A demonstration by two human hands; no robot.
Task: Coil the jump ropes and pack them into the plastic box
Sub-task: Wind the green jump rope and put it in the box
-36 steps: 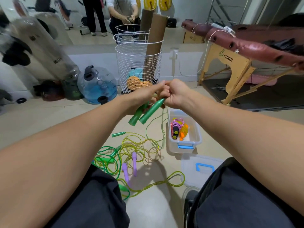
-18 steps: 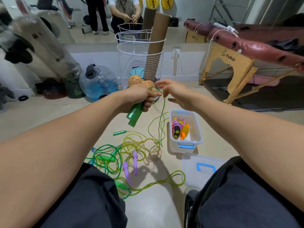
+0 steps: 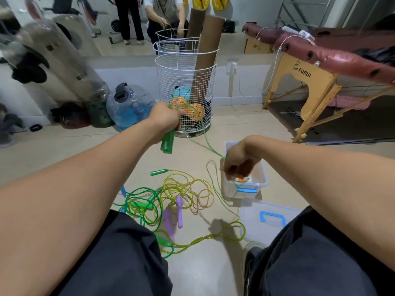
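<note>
My left hand grips the two green handles of a jump rope, held up in front of the wire basket. Its green cord runs down and right to my right hand, which pinches it above the clear plastic box. My right hand hides most of the box's contents; a bit of orange shows under it. On the floor lies a tangle of green and yellow ropes with purple handles and a loose green handle.
The box lid with a blue handle lies by my right knee. A white wire basket with cardboard tubes stands behind, a blue water jug to its left, a wooden massage table at the right. People stand at the back.
My hands have come apart: the right hand slid down along the green cord to above the box, while the left kept both green handles and stayed up.
</note>
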